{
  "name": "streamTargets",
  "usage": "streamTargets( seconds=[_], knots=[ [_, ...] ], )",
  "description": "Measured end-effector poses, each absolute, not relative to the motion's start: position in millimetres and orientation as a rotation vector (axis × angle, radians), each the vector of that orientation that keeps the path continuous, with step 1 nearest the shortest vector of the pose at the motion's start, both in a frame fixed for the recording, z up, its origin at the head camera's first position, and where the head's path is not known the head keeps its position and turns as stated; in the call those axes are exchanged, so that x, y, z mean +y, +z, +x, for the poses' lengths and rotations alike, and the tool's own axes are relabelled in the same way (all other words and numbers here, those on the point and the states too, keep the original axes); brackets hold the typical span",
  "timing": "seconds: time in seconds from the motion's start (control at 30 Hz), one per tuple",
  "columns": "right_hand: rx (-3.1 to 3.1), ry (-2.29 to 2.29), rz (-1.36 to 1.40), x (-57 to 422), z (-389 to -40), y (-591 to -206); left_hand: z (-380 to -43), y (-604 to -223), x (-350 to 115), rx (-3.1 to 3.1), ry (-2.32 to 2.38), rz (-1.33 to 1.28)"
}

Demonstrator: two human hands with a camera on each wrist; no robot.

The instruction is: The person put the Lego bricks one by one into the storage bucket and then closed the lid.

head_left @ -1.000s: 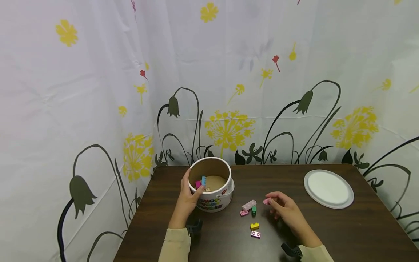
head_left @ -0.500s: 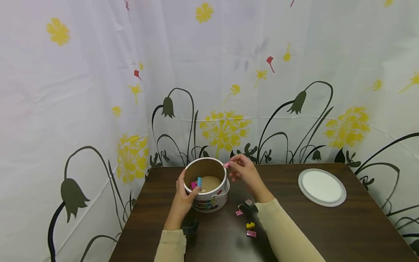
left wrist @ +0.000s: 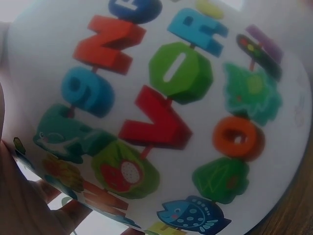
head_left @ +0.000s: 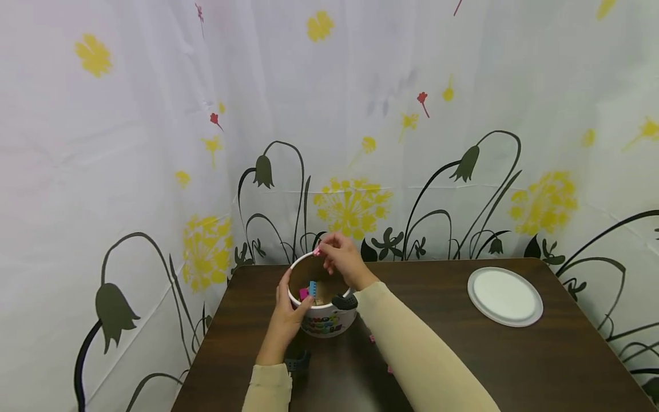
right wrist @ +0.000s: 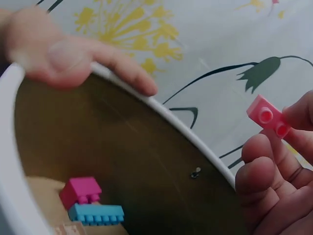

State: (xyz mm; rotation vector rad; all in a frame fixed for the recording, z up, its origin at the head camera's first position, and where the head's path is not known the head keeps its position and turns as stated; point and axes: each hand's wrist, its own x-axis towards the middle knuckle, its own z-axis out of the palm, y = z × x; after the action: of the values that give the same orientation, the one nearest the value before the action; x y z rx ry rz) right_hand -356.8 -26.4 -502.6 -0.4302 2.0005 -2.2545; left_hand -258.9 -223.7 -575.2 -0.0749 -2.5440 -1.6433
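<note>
A white bucket (head_left: 323,327) with colourful printed letters stands on the table. My left hand (head_left: 286,312) grips its left rim, thumb at the front and fingers behind. Over the bucket's far rim, my right hand (head_left: 346,260) pinches a pink toy brick (right wrist: 268,116) with two studs, between thumb and fingertips. Inside the bucket lie a magenta brick (right wrist: 82,192) and a long blue brick (right wrist: 97,214), with a beige one (right wrist: 68,229) partly cut off. The left wrist view is filled by the bucket's printed side (left wrist: 166,117).
A round white lid (head_left: 504,296) lies at the right of the brown table (head_left: 437,297). Loose pink bricks on the table are mostly hidden under the right sleeve (head_left: 412,349). A flower-printed curtain (head_left: 329,114) hangs behind the table edge.
My right hand has carried the pink brick from the table's right side up and left, over the bucket. My left hand keeps its grip on the rim.
</note>
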Motion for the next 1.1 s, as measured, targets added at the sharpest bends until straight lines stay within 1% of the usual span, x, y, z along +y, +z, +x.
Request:
streamTargets(
  seconds=[0.27,0.7,1.1],
  knots=[
    [2.063,-2.169,-0.424,-23.6,-351.5,-500.1,-257.2,-575.8,-222.2,-2.528,-1.682,-0.084],
    [2.041,-2.206,-0.430,-25.0,-349.6,-497.0,-259.1,-576.4,-224.7,-2.532,-1.650,-0.078],
    [2.022,-2.237,-0.529,-24.6,-350.3,-499.4,-257.5,-576.5,-224.5,-2.514,-1.663,-0.078]
  ],
)
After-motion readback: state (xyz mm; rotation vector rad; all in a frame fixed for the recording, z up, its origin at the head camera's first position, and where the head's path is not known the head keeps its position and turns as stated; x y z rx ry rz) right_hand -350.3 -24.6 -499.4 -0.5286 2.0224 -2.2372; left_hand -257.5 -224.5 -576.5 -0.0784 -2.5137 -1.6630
